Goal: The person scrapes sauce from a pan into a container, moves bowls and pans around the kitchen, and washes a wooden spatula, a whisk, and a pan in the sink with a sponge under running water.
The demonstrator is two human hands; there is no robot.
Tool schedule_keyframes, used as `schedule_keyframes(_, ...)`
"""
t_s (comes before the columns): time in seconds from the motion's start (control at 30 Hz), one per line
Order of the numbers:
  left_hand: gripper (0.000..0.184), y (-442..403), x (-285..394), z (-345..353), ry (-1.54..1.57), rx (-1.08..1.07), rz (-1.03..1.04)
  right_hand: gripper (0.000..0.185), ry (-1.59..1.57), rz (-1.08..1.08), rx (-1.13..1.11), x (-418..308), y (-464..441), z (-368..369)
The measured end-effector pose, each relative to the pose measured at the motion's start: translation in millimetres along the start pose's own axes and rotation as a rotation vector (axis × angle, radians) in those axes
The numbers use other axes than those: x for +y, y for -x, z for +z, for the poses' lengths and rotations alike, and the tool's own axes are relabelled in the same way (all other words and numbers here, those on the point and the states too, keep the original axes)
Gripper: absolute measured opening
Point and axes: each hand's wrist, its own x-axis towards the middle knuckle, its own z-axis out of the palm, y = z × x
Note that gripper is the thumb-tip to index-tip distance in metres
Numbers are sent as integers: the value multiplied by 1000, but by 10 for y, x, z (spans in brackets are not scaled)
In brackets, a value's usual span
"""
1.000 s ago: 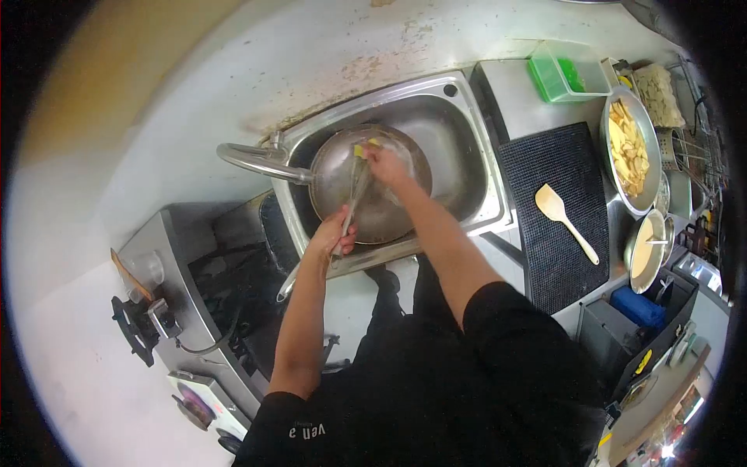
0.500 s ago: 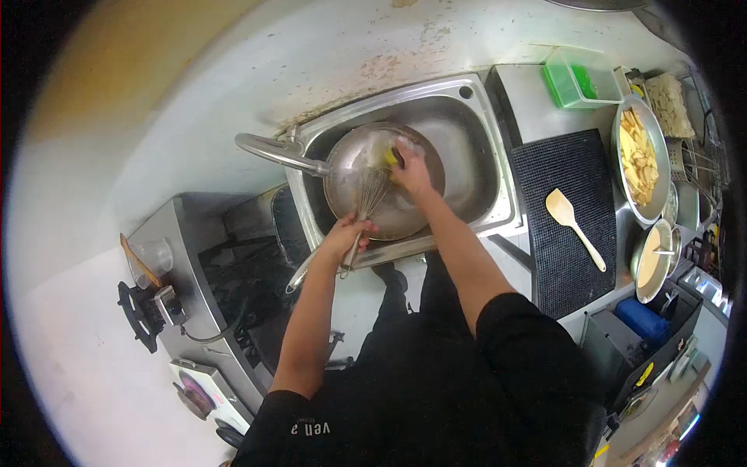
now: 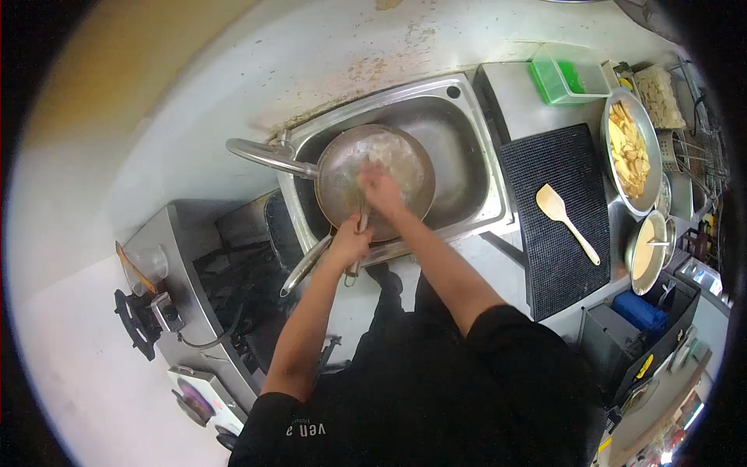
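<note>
In the sink a large metal frying pan (image 3: 416, 183) lies under the faucet, with whitish suds inside. Its long handle (image 3: 306, 266) sticks out over the sink's front rim. My left hand (image 3: 350, 243) is closed around the handle of a wire whisk (image 3: 363, 212), whose wire end points into the pan. My right hand (image 3: 380, 191), smeared by motion, is wrapped about the wires close to where they join the handle. The yellow sponge seen in it earlier is mostly covered by the fingers now.
A curved faucet (image 3: 272, 158) reaches over the sink (image 3: 475, 204) from the left. On the right, a beige spatula (image 3: 566, 222) lies on a black mat (image 3: 537, 268). Beyond are a green container (image 3: 554, 80), a bowl of cut pieces (image 3: 629, 148) and a bowl of batter-like liquid (image 3: 646, 253).
My right hand has moved left and down along the whisk, from the wire tips toward the handle. My left hand keeps its hold. The whole view has shifted slightly.
</note>
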Motion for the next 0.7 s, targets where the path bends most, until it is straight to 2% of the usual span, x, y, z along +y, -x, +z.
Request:
schedule_keyframes(0.07,56,189,101,76,-118,51,55,33,-477,1015,-368,200,-452,-80)
schedule_keyframes(0.1,56,118,11,17,-120,58,53,33,-484,1013,-373,143,-480,-99)
schedule_keyframes(0.17,61,-72,-159,-98,-369,112,194,33,-579,963,-222,6,-441,-141)
schedule_keyframes(0.2,62,-133,-169,-118,-449,130,241,33,-574,964,-222,-42,-271,-48)
schedule_keyframes(0.27,71,-170,44,-128,-235,53,42,35,-232,225,228,-159,140,301)
schedule_keyframes(0.33,73,-130,92,-63,-273,77,55,35,56,86,230,-188,73,182)
schedule_keyframes(0.4,74,3,-30,-14,-310,114,40,31,-258,583,-82,7,-197,0)
schedule_keyframes(0.47,60,102,-168,-14,-651,311,469,30,-621,920,-201,568,-414,48)
schedule_keyframes(0.5,66,157,-98,-42,-650,297,391,30,-629,913,-210,566,-467,-72)
schedule_keyframes(0.53,66,138,-82,-92,-646,309,387,29,-846,1013,-195,485,-570,-270)
schedule_keyframes(0.57,68,97,-65,-140,-526,283,215,29,-1059,1112,-175,412,-613,-389)
schedule_keyframes(0.6,70,67,-65,-173,-405,250,50,29,-1054,1110,-177,342,-561,-398)
schedule_keyframes(0.63,70,7,-144,-199,-403,250,57,29,-943,851,-102,236,-462,-380)
schedule_keyframes(0.67,71,-75,-251,-218,-578,272,193,30,-824,595,-29,117,-334,-354)
schedule_keyframes(0.7,73,-125,-315,-213,-752,291,329,30,-469,255,-78,-239,-178,-440)
